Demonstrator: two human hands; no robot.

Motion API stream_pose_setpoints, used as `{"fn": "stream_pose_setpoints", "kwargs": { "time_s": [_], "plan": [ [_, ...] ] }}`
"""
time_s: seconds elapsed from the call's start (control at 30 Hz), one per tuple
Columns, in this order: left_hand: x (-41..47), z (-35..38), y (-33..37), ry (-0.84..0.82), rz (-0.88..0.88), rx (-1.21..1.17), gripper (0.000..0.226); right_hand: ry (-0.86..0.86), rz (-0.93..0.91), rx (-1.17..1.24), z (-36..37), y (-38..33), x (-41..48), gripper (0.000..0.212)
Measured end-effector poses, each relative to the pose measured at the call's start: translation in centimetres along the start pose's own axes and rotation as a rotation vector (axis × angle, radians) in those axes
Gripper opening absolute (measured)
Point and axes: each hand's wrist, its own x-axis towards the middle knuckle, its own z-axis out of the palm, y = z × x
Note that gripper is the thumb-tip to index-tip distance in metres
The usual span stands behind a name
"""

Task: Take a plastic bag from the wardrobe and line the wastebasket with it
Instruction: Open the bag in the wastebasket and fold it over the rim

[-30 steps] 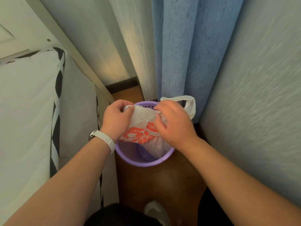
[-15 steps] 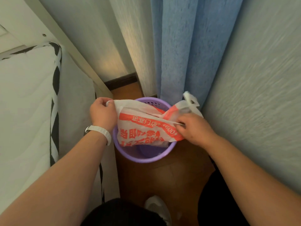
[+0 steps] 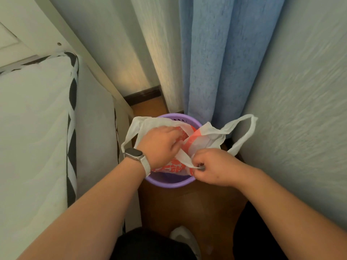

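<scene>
A round purple wastebasket stands on the brown floor between a mattress and the wall. A white plastic bag with red print lies spread over its mouth, with one handle loop hanging off the left rim and one sticking out to the right. My left hand, with a watch on the wrist, reaches down into the bag's opening, fingers pushed inside. My right hand pinches the bag's near edge at the basket's front right rim.
A white mattress with black-and-white trim fills the left. A blue curtain hangs just behind the basket, and a pale textured wall closes in the right. A white shoe is on the floor below.
The bag has gone from held stretched between both hands to opened over the basket. My left hand moved from the left rim into the bag; my right hand shifted to the near edge.
</scene>
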Motion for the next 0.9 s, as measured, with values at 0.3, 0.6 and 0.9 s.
{"fn": "stream_pose_setpoints", "kwargs": {
  "time_s": [0.3, 0.6, 0.9],
  "plan": [
    [-1.0, 1.5, -1.1, -0.225, -0.192, 0.027, 0.025, 0.262, -0.063, 0.034, -1.1, -2.4, 4.2, 0.013],
    [-0.8, 1.6, -3.9, -0.265, -0.431, 0.100, 0.071, 0.147, 0.085, -0.390, 2.1, 1.8, 4.7, 0.037],
    [-0.7, 2.8, -6.4, -0.164, -0.558, 0.086, 0.099, 0.197, 0.339, -0.224, 2.1, 3.8, 3.5, 0.088]
  ]
}}
